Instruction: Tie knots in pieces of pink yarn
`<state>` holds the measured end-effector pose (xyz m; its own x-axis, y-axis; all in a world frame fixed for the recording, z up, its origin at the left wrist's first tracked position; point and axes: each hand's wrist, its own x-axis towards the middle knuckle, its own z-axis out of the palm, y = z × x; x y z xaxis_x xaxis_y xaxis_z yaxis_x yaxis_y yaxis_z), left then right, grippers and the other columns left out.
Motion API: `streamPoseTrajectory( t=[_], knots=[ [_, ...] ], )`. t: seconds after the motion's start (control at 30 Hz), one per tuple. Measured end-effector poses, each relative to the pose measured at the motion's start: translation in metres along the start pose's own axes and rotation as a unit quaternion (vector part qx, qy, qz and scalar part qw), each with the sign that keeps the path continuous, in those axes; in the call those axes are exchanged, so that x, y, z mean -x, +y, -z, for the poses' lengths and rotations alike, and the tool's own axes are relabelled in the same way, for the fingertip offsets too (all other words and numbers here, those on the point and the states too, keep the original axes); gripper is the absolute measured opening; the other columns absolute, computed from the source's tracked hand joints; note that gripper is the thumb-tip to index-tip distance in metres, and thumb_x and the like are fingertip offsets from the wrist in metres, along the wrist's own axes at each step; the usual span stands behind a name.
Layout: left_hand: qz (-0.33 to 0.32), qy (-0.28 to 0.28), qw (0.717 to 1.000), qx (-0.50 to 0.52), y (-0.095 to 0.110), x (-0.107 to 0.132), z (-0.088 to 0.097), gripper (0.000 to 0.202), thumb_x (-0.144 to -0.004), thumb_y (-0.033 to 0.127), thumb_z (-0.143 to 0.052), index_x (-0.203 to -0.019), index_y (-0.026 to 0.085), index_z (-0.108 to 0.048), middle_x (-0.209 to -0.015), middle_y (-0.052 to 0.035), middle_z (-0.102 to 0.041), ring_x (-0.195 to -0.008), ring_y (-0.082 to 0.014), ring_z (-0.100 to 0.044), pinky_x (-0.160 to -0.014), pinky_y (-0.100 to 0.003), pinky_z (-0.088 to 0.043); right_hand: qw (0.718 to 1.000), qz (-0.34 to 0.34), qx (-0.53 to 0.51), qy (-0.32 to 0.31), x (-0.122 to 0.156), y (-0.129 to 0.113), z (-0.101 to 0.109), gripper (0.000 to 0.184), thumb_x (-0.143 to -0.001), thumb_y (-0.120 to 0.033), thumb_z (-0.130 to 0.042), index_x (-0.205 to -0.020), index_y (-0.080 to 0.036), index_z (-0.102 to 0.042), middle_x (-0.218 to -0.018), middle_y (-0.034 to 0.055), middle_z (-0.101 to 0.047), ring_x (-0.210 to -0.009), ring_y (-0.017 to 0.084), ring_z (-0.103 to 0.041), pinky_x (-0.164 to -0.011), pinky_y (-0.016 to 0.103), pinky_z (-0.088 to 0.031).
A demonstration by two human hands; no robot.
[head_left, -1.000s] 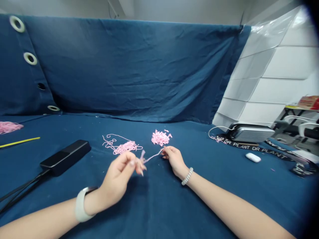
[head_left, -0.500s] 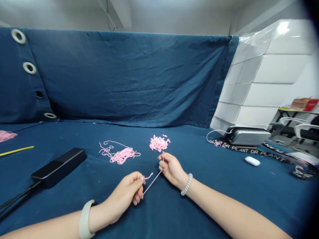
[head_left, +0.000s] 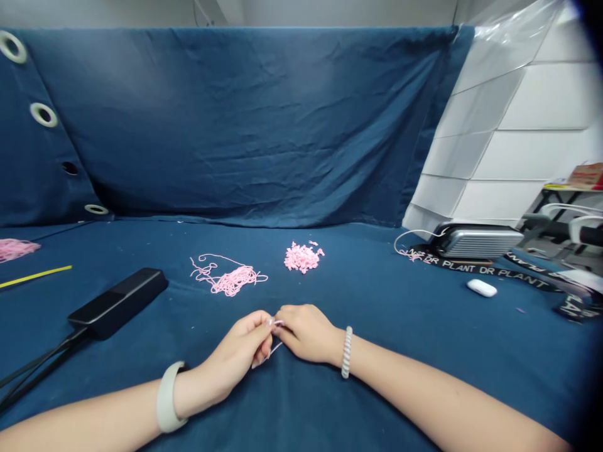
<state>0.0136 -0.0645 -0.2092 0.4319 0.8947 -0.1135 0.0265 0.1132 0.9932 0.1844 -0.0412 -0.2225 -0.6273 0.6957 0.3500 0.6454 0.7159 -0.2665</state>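
Observation:
My left hand [head_left: 240,355] and my right hand [head_left: 305,333] meet fingertip to fingertip low over the blue cloth [head_left: 386,326]. Both pinch a short pink string [head_left: 277,325], most of it hidden between the fingers. A loose tangle of pink string [head_left: 230,278] lies beyond my left hand. A small heap of short pink pieces [head_left: 303,257] sits beyond my right hand. A pale band is on my left wrist and a coiled bracelet on my right wrist.
A black box [head_left: 117,302] with cables lies at the left, a yellow strip [head_left: 35,275] and more pink string [head_left: 16,248] at the far left. At the right are a silver case [head_left: 478,241], a printed black strap [head_left: 499,271] and a small white case [head_left: 481,287].
My hands have come together: the right hand moved back and down toward the left, and the string once stretched between them is now bunched at the fingertips.

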Motion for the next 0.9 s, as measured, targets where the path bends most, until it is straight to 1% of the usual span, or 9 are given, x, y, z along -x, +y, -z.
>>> streamPoseTrajectory(
  t=[0.07,0.2,0.47,0.67,0.73,0.8,0.83,0.9],
  knots=[
    [-0.005,-0.001,1.000,0.003,-0.0016,-0.0004,0.0005,0.034,-0.086,0.044,-0.049,-0.066,0.017,-0.041,-0.050,0.0059,-0.043,-0.046,-0.0062,-0.032,-0.045,-0.020,-0.023,0.999,0.017,0.043,-0.019,0.0003,0.0010,-0.0007,0.019,-0.090,-0.026,-0.042,-0.085,-0.018,-0.058,-0.081,0.0026,-0.063,-0.068,0.013,-0.057,-0.059,0.024,-0.034],
    [-0.009,-0.003,1.000,0.007,-0.0008,-0.0007,-0.0002,0.037,-0.086,0.046,-0.048,-0.063,0.017,-0.040,-0.049,0.0059,-0.041,-0.045,-0.0066,-0.031,-0.045,-0.021,-0.024,0.998,0.020,0.060,-0.021,-0.0005,0.0019,-0.0016,0.020,-0.091,-0.027,-0.040,-0.086,-0.018,-0.057,-0.083,0.0021,-0.064,-0.070,0.013,-0.058,-0.060,0.024,-0.035],
    [-0.008,0.001,1.000,0.002,0.0032,0.0021,-0.0023,0.039,-0.087,0.046,-0.045,-0.061,0.018,-0.040,-0.049,0.0055,-0.041,-0.046,-0.0076,-0.032,-0.046,-0.021,-0.025,0.998,0.017,0.047,-0.027,-0.0006,0.0015,-0.0010,0.023,-0.092,-0.028,-0.040,-0.086,-0.017,-0.059,-0.083,0.0036,-0.065,-0.069,0.014,-0.059,-0.060,0.025,-0.035],
    [-0.010,-0.001,1.000,-0.001,0.0023,0.0023,-0.0018,0.039,-0.088,0.047,-0.044,-0.062,0.018,-0.040,-0.049,0.0051,-0.041,-0.047,-0.0078,-0.032,-0.046,-0.021,-0.025,0.999,0.013,0.028,-0.019,-0.0012,-0.0002,0.0001,0.020,-0.089,-0.026,-0.043,-0.082,-0.017,-0.059,-0.081,0.0047,-0.064,-0.066,0.014,-0.057,-0.059,0.025,-0.034],
    [-0.012,0.001,1.000,0.001,0.0018,0.0022,-0.0018,0.039,-0.088,0.048,-0.043,-0.063,0.017,-0.041,-0.049,0.0050,-0.042,-0.047,-0.0078,-0.032,-0.046,-0.021,-0.025,1.000,0.009,-0.017,-0.008,-0.0010,-0.0001,0.0011,0.019,-0.089,-0.024,-0.044,-0.081,-0.017,-0.060,-0.080,0.0042,-0.064,-0.066,0.013,-0.056,-0.060,0.024,-0.035],
    [-0.009,0.006,1.000,0.004,0.0016,0.0021,-0.0020,0.038,-0.088,0.049,-0.043,-0.066,0.018,-0.042,-0.049,0.0054,-0.042,-0.047,-0.0078,-0.032,-0.046,-0.020,-0.026,0.994,-0.010,-0.109,0.022,-0.0002,0.0010,0.0025,0.015,-0.087,-0.022,-0.045,-0.088,-0.017,-0.060,-0.071,0.0008,-0.061,-0.061,0.011,-0.053,-0.059,0.023,-0.036],
    [-0.005,0.010,1.000,0.005,0.0016,0.0020,-0.0022,0.037,-0.088,0.049,-0.043,-0.068,0.018,-0.043,-0.049,0.0058,-0.042,-0.046,-0.0078,-0.032,-0.045,-0.020,-0.026,0.985,-0.022,-0.163,0.045,0.0005,0.0017,0.0033,0.015,-0.086,-0.021,-0.047,-0.092,-0.017,-0.059,-0.064,-0.0018,-0.056,-0.056,0.010,-0.050,-0.057,0.021,-0.036],
    [0.003,0.016,1.000,0.006,0.0018,0.0019,-0.0025,0.036,-0.088,0.050,-0.042,-0.072,0.018,-0.044,-0.049,0.0062,-0.041,-0.046,-0.0078,-0.032,-0.045,-0.020,-0.026,0.963,-0.035,-0.251,0.087,0.0021,0.0029,0.0047,0.019,-0.082,-0.019,-0.050,-0.100,-0.017,-0.058,-0.056,-0.0061,-0.045,-0.049,0.008,-0.043,-0.053,0.020,-0.034]
  ],
)
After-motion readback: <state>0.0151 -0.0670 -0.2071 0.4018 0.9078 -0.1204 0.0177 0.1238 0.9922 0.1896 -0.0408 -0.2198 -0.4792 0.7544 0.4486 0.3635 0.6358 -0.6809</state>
